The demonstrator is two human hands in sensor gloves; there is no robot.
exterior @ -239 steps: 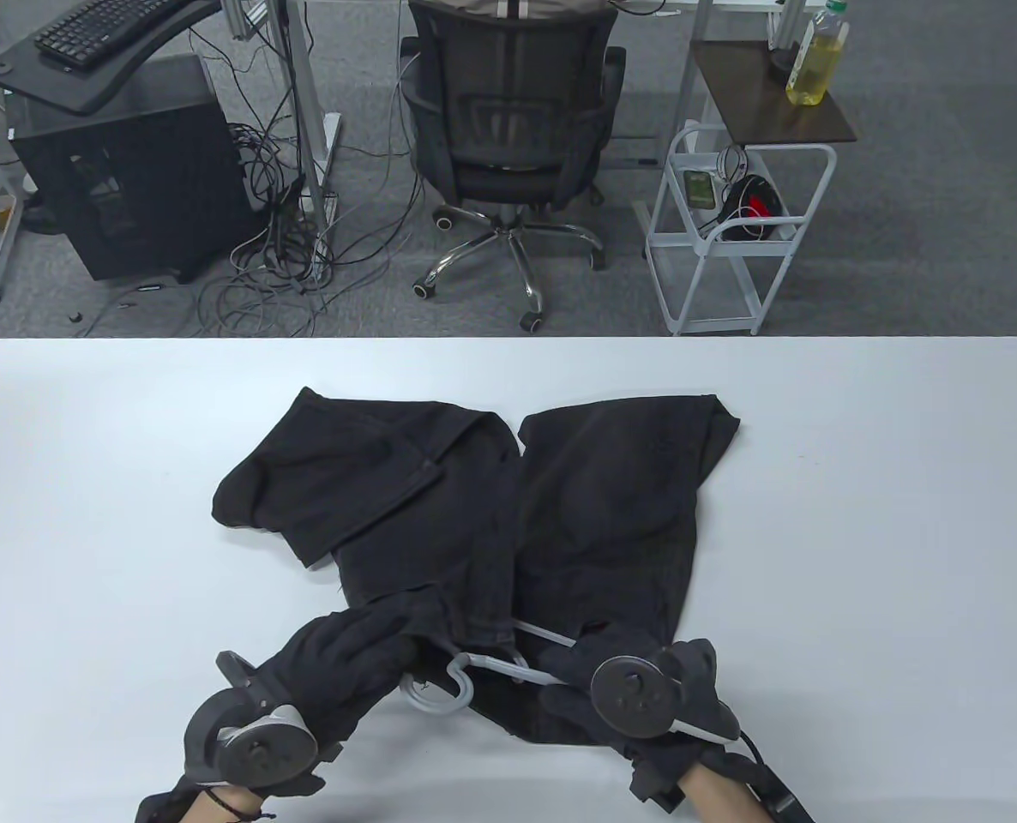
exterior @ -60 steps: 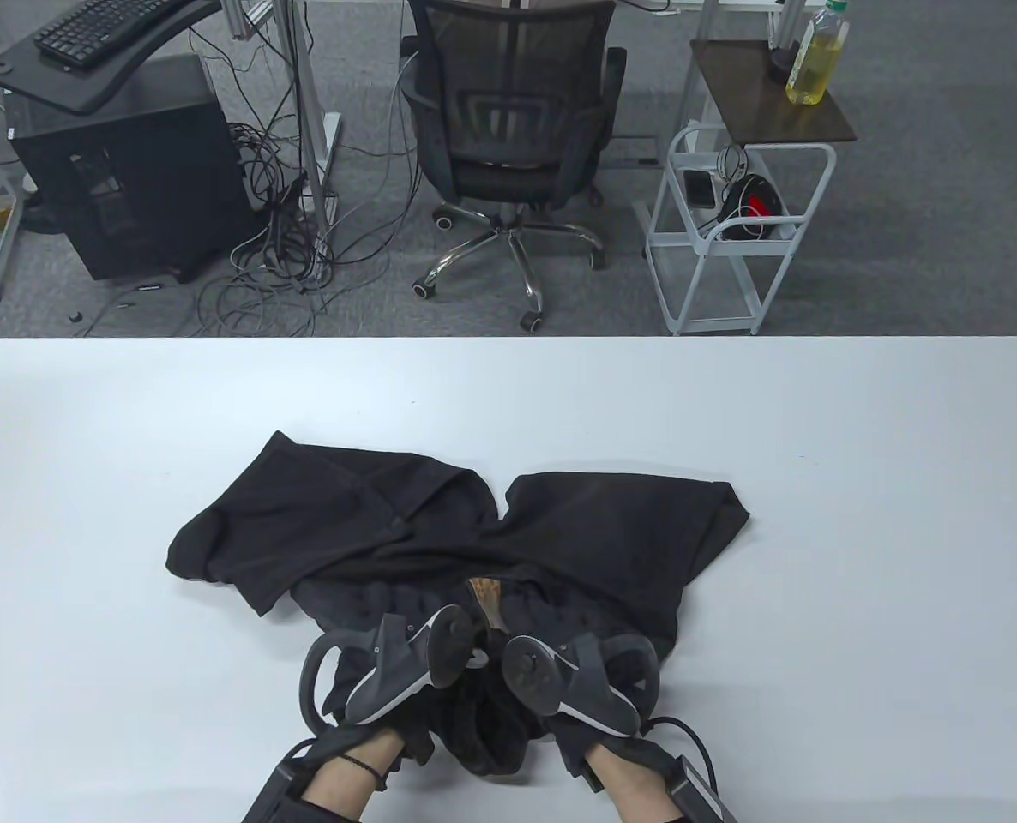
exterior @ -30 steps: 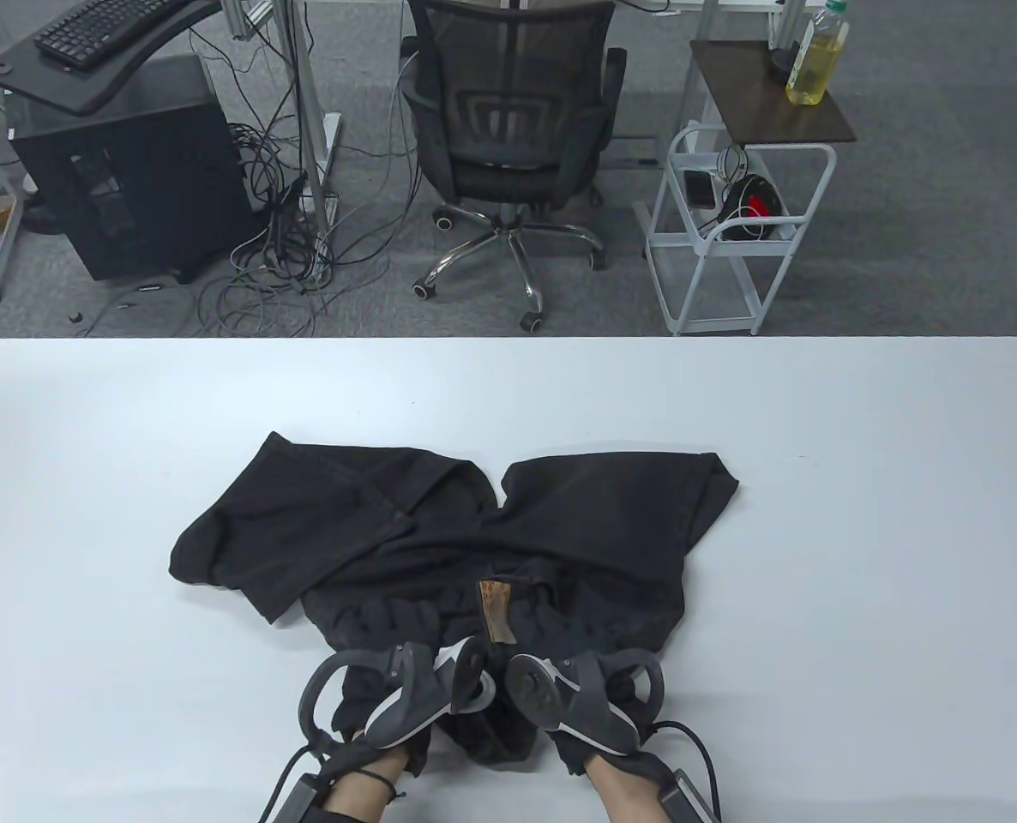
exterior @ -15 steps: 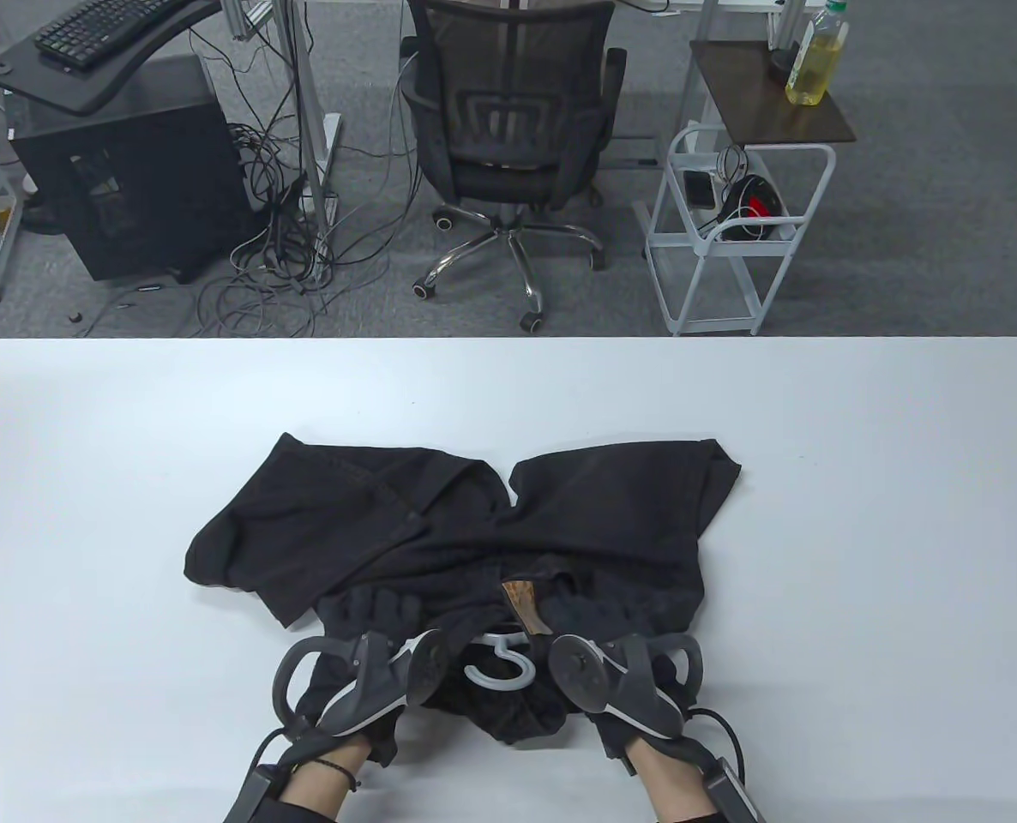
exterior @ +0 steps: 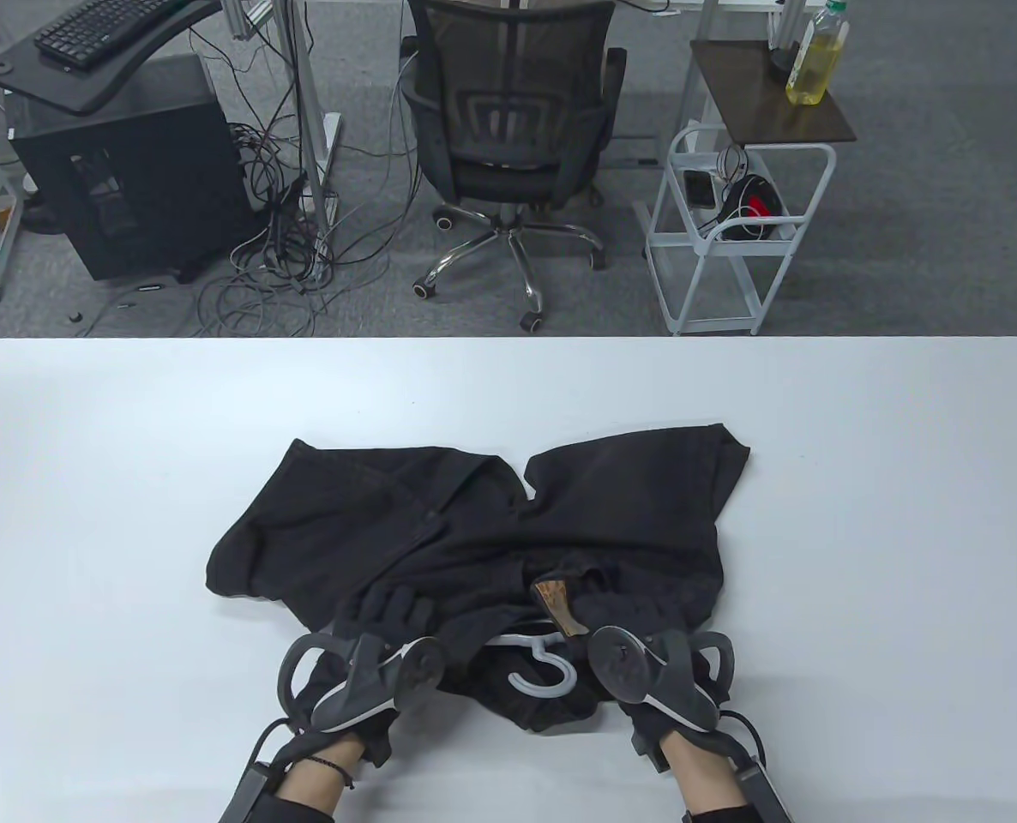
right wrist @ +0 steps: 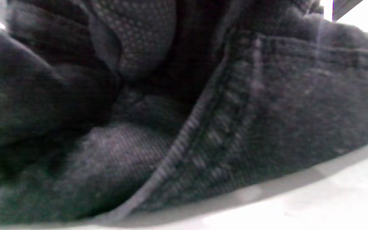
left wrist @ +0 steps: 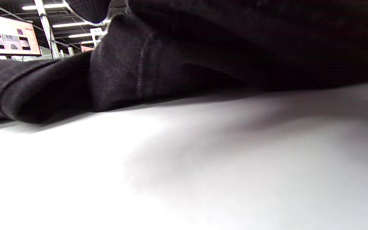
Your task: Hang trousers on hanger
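Black trousers (exterior: 611, 506) lie crumpled on the white table (exterior: 860, 514), legs folded toward the far side, waist toward me with a brown patch (exterior: 554, 604). A white hanger's hook (exterior: 544, 673) shows at the waist between my hands; the rest of it is hidden in the fabric. My left hand (exterior: 393, 610) grips the waist at the left, fingers curled over the cloth. My right hand (exterior: 646, 613) grips the waist at the right. The right wrist view shows a dotted glove finger (right wrist: 136, 35) pressed into the denim (right wrist: 283, 105). The left wrist view shows only cloth (left wrist: 171, 57) and table.
Beyond the table's far edge stand an office chair (exterior: 508, 111), a white wire cart (exterior: 736, 231) and a side table with a bottle (exterior: 813, 56). Bare table surface lies on both sides of the trousers.
My hands have spread apart along the waist, uncovering the hanger hook between them. The trousers have shifted a little to the right with my hands.
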